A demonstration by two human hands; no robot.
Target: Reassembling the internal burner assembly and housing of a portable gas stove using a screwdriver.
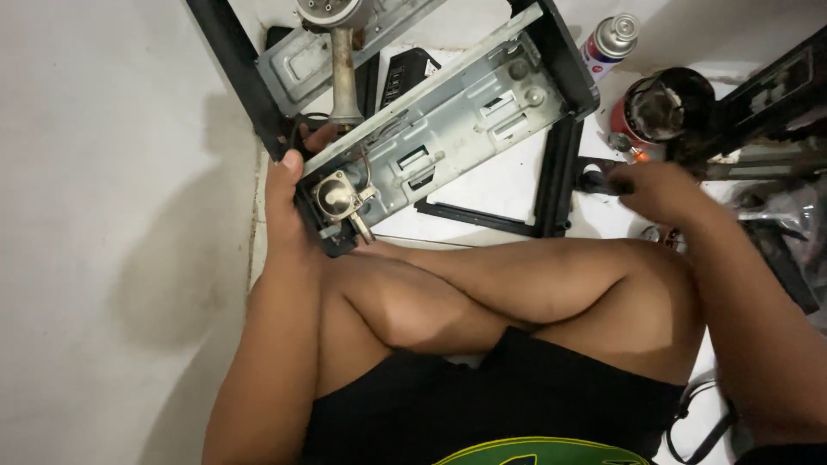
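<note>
A portable gas stove (pixel 448 120) with a grey metal body and black frame lies tilted on the floor in front of my bent knee. My left hand (pixel 289 194) grips its near corner, beside a brass valve (pixel 338 198) and a metal burner pipe (pixel 345 77). My right hand (pixel 655 189) reaches to the right and closes on a small dark tool (pixel 599 181) lying on the floor next to the stove's frame.
A red and white gas canister (pixel 607 43) lies at the top right. A round dark burner part (pixel 663 108) sits beside it. Black metal parts (pixel 767 95) and a plastic bag (pixel 792 215) crowd the right edge. A white wall (pixel 112 215) fills the left.
</note>
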